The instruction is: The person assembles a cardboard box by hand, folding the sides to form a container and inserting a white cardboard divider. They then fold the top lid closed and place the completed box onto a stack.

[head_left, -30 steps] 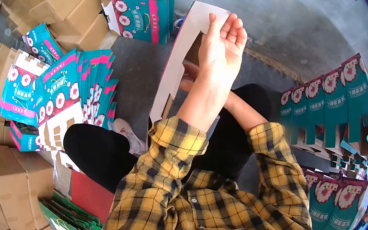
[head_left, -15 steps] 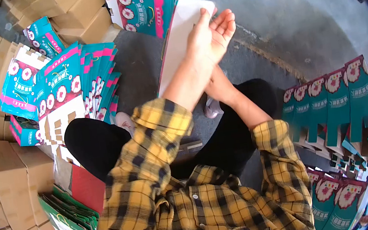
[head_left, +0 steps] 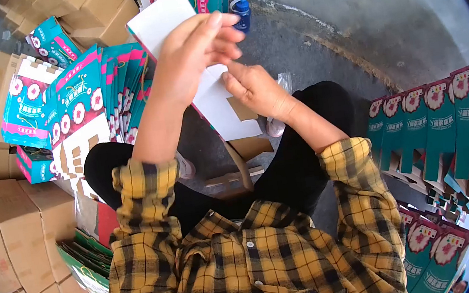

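A long carton point(head_left: 161, 20) with a white face, coloured edges and brown flaps at its lower end lies tilted between my knees. Over its upper part is my left hand point(head_left: 190, 54), fingers loosely curled and apart, slightly blurred, holding nothing visible. Lower down, my right hand point(head_left: 259, 90) has its fingers bent together at the carton's right edge, with the thumb on the white face. Part of the carton is hidden beneath both hands.
Teal and pink folded cartons point(head_left: 77, 102) are stacked at the left, near brown boxes point(head_left: 20, 228). Green bags point(head_left: 86, 258) sit at lower left. More teal cartons point(head_left: 437, 114) stand in a row at the right. A blue bottle point(head_left: 241, 15) is on the floor near the wall.
My left hand has moved left and my right hand has come up into view from behind it. The carton has tilted the other way, showing brown flaps. The blue bottle is now visible.
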The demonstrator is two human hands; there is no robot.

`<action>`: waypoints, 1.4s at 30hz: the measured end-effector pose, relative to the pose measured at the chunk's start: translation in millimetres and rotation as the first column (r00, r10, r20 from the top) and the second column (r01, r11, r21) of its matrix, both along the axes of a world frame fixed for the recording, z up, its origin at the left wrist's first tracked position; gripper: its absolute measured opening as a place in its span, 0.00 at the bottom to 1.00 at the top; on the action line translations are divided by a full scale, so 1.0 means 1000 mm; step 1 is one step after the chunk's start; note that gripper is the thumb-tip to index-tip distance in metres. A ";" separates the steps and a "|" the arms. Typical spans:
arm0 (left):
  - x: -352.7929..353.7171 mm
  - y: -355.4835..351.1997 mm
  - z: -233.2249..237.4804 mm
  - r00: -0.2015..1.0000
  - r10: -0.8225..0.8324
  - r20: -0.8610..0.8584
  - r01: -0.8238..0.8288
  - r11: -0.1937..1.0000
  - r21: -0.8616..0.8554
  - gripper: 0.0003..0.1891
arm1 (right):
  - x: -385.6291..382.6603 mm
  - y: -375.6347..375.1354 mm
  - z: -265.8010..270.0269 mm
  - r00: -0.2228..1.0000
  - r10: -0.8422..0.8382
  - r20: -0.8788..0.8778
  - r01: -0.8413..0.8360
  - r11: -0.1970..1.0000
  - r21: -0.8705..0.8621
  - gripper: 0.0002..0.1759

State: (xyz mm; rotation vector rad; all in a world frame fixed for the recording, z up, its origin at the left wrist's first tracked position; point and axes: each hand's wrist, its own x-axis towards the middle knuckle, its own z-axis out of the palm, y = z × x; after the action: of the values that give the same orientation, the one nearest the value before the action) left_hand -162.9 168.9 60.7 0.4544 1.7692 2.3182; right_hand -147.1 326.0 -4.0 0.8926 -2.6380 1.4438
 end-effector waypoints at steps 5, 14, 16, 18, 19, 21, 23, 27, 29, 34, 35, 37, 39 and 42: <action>0.079 -0.008 -0.050 0.813 0.267 -0.517 -0.557 0.615 -0.558 0.32 | -0.005 0.010 0.003 0.992 -0.109 0.066 0.111 0.993 -0.035 0.15; 0.094 0.005 -0.171 0.782 0.063 -0.620 -0.578 0.446 -0.684 0.54 | -0.017 0.013 -0.004 0.960 -0.264 0.090 0.273 0.955 -0.112 0.16; 0.088 0.004 -0.180 0.712 -0.012 -0.702 -0.632 0.423 -0.649 0.52 | -0.018 0.013 -0.001 0.951 -0.290 0.108 0.300 0.950 -0.089 0.16; 0.083 0.002 -0.195 0.682 -0.019 -0.731 -0.654 0.431 -0.622 0.52 | -0.018 0.010 -0.001 0.941 -0.314 0.127 0.324 0.944 -0.067 0.15; 0.079 0.003 -0.195 0.655 -0.023 -0.755 -0.671 0.441 -0.595 0.53 | -0.018 0.009 -0.007 0.945 -0.299 0.130 0.313 0.944 -0.109 0.15; 0.077 0.002 -0.190 0.657 -0.026 -0.753 -0.668 0.444 -0.598 0.54 | -0.016 0.004 -0.020 0.955 -0.262 0.136 0.281 0.948 -0.146 0.16; 0.074 0.001 -0.186 0.687 -0.001 -0.727 -0.644 0.462 -0.609 0.60 | -0.008 0.008 -0.022 0.940 -0.120 0.318 0.186 0.964 -0.188 0.21; 0.078 0.003 -0.177 0.725 -0.037 -0.688 -0.598 0.461 -0.655 0.66 | 0.003 0.013 -0.026 0.888 0.046 0.458 0.086 0.961 -0.263 0.23; 0.078 0.006 -0.178 0.720 -0.029 -0.693 -0.608 0.455 -0.651 0.66 | 0.002 0.014 -0.036 0.882 0.043 0.470 0.109 0.951 -0.290 0.23; 0.078 0.013 -0.186 0.662 0.014 -0.749 -0.684 0.420 -0.596 0.61 | 0.001 0.010 -0.032 0.802 0.006 0.597 0.212 0.932 -0.294 0.23; 0.078 0.013 -0.188 0.640 0.030 -0.768 -0.699 0.438 -0.566 0.58 | 0.002 0.011 -0.034 0.831 0.032 0.555 0.160 0.942 -0.294 0.22; 0.076 0.014 -0.190 0.603 0.048 -0.796 -0.727 0.442 -0.525 0.57 | 0.005 0.011 -0.039 0.895 0.118 0.431 0.009 0.960 -0.280 0.21; 0.075 0.011 -0.190 0.590 0.080 -0.804 -0.744 0.442 -0.502 0.57 | 0.006 0.014 -0.038 0.915 0.181 0.362 -0.135 0.979 -0.150 0.26; 0.078 0.009 -0.187 0.650 0.084 -0.755 -0.682 0.501 -0.532 0.59 | 0.010 0.015 -0.032 0.898 0.270 0.347 -0.239 0.962 -0.131 0.32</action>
State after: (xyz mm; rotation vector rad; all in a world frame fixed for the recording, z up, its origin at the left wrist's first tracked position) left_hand -85.2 178.4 -125.8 0.7687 3.3380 1.2483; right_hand -136.8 340.6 -35.5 1.0936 -2.7572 1.9414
